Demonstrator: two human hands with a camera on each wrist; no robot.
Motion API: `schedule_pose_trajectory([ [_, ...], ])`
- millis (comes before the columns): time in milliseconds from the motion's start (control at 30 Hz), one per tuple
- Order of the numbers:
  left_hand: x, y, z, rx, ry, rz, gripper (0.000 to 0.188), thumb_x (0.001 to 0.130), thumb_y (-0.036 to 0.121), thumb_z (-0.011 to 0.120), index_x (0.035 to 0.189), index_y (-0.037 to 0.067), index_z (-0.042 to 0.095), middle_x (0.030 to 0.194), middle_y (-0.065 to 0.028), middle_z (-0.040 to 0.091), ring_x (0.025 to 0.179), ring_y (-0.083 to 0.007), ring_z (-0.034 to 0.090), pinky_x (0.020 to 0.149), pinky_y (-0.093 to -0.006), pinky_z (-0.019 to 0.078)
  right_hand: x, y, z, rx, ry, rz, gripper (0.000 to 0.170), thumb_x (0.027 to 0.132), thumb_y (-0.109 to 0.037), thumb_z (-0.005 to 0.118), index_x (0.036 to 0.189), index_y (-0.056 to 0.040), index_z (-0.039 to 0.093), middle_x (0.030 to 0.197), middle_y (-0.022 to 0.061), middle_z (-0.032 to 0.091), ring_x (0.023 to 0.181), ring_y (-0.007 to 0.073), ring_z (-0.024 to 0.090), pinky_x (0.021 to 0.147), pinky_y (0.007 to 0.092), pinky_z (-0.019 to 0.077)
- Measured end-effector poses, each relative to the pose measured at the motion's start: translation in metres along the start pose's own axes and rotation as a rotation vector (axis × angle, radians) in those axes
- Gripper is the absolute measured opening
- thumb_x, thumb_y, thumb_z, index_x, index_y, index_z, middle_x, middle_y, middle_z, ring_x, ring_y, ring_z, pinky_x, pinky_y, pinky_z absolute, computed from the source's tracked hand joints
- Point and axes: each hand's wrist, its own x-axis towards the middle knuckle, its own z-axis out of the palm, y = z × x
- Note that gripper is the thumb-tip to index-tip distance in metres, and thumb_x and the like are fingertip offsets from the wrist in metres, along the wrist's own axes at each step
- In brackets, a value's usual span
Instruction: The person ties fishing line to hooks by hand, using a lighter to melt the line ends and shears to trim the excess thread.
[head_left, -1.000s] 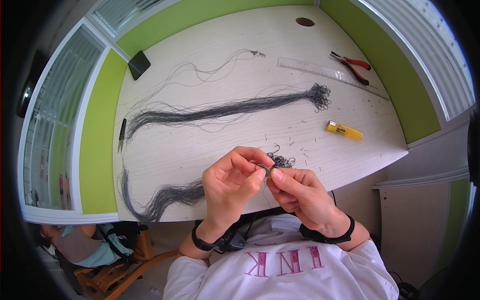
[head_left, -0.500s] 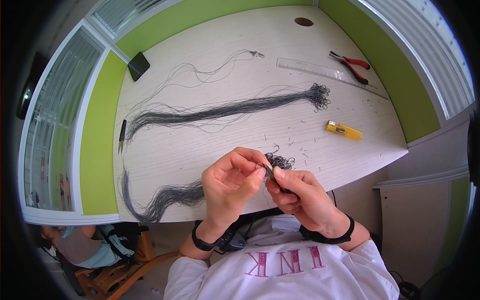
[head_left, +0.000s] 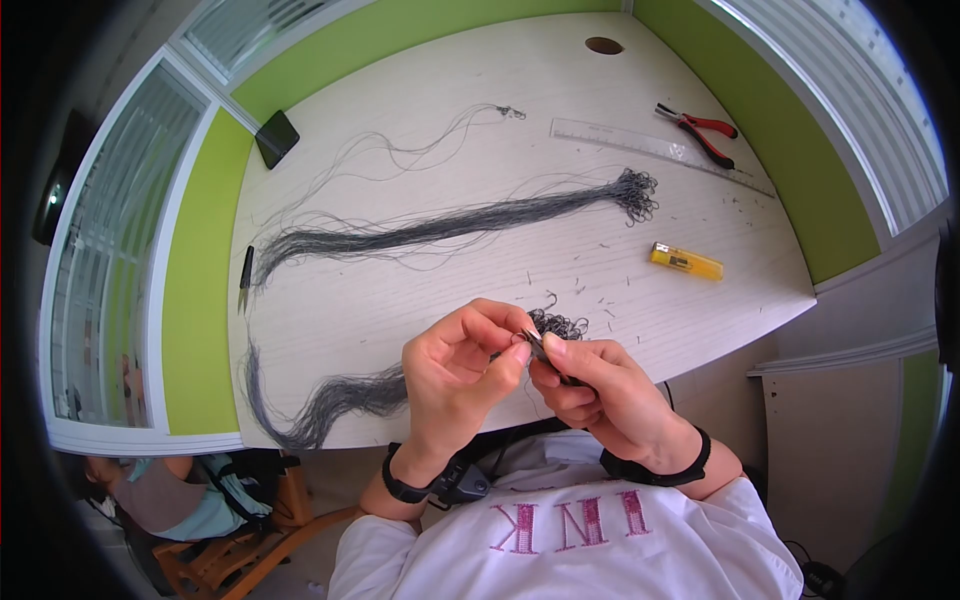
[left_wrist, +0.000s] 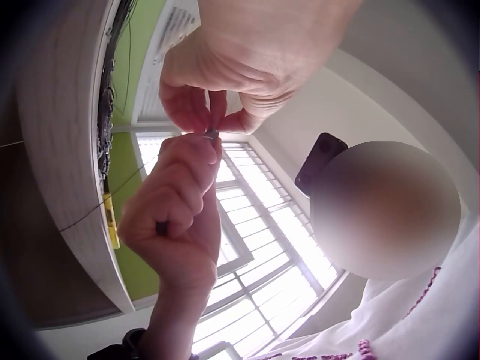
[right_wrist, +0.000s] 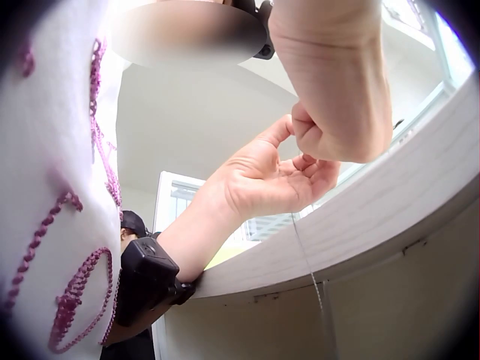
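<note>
In the head view the left hand (head_left: 455, 365) pinches a small curved metal hook (head_left: 520, 337) between thumb and fingertips. Close against it, the right hand (head_left: 605, 385) grips a slim dark tool (head_left: 570, 379), its tip at the left fingertips; most of the tool is hidden in the palm. Both hands meet just above the desk's near edge, in front of a pile of dark hooks (head_left: 560, 323). A thin line (right_wrist: 306, 251) hangs below the hands in the right wrist view. Grey strands (head_left: 345, 394) trail left from behind the left hand.
A second hook bundle (head_left: 450, 222) lies across the desk (head_left: 430, 285), with a few looser strands (head_left: 400, 150) beyond. Right lie a yellow lighter (head_left: 687, 261), clear ruler (head_left: 640, 145) and red-handled pliers (head_left: 707, 134). Left are a black-handled pointed tool (head_left: 246, 272) and black box (head_left: 277, 139).
The dark tool has come into sight in the right hand, its tip now at the left fingertips. The left hand keeps its pinch and has barely moved.
</note>
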Motion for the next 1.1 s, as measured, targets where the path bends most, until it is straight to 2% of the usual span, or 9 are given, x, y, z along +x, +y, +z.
schedule_pose_trajectory([
  [367, -0.0001, -0.0001, 0.0003, 0.010, 0.029, -0.010, 0.005, 0.077, -0.010, 0.056, 0.078, -0.005, 0.055, 0.093, -0.0138, 0.058, 0.082, -0.0119, 0.055, 0.074, -0.0250, 0.0460, -0.0009, -0.0015, 0.0006, 0.032, 0.004, 0.012, 0.037, 0.090, -0.043, 0.049, 0.075, -0.0087, 0.053, 0.055, -0.0094, 0.028, 0.050, 0.0029, 0.019, 0.044, 0.0209, 0.0134],
  [700, 0.0002, 0.0016, 0.0017, 0.024, 0.022, 0.003, 0.006, 0.076, -0.010, 0.057, 0.079, -0.005, 0.056, 0.092, -0.0131, 0.058, 0.083, -0.0126, 0.055, 0.075, -0.0254, 0.0459, 0.0016, 0.0013, 0.0001, -0.048, 0.057, -0.027, 0.035, 0.089, -0.042, 0.052, 0.074, -0.0098, 0.053, 0.056, -0.0101, 0.029, 0.049, 0.0019, 0.018, 0.044, 0.0209, 0.0119],
  [767, 0.0004, 0.0066, 0.0066, 0.087, 0.066, -0.055, 0.006, 0.073, -0.007, 0.055, 0.072, -0.002, 0.053, 0.088, -0.0140, 0.058, 0.084, -0.0162, 0.054, 0.077, -0.0296, 0.0443, 0.0024, 0.0025, 0.0005, -0.059, 0.062, -0.033, 0.035, 0.089, -0.041, 0.052, 0.073, -0.0100, 0.052, 0.056, -0.0102, 0.029, 0.049, 0.0018, 0.018, 0.044, 0.0210, 0.0116],
  [867, 0.0000, 0.0019, 0.0007, 0.050, 0.011, -0.001, 0.005, 0.076, -0.010, 0.057, 0.078, -0.005, 0.056, 0.091, -0.0132, 0.057, 0.084, -0.0133, 0.055, 0.076, -0.0267, 0.0458, 0.0026, 0.0036, 0.0015, -0.074, 0.081, -0.056, 0.035, 0.089, -0.042, 0.053, 0.071, -0.0107, 0.052, 0.055, -0.0103, 0.029, 0.049, 0.0019, 0.018, 0.044, 0.0214, 0.0116],
  [933, 0.0000, 0.0010, -0.0001, 0.047, 0.014, -0.003, 0.005, 0.076, -0.010, 0.058, 0.078, -0.005, 0.056, 0.091, -0.0131, 0.057, 0.084, -0.0132, 0.055, 0.076, -0.0267, 0.0458, 0.0024, 0.0021, 0.0018, 0.002, 0.067, -0.016, 0.036, 0.088, -0.042, 0.053, 0.069, -0.0116, 0.051, 0.055, -0.0102, 0.029, 0.049, 0.0021, 0.018, 0.044, 0.0218, 0.0117],
  [1100, 0.0003, 0.0034, 0.0012, 0.040, 0.014, -0.006, 0.005, 0.076, -0.009, 0.058, 0.078, -0.005, 0.056, 0.091, -0.0131, 0.058, 0.084, -0.0130, 0.055, 0.076, -0.0268, 0.0457, 0.0028, 0.0034, 0.0018, -0.045, 0.066, -0.031, 0.038, 0.089, -0.044, 0.051, 0.070, -0.0111, 0.050, 0.055, -0.0096, 0.028, 0.049, 0.0026, 0.018, 0.044, 0.0219, 0.0118],
])
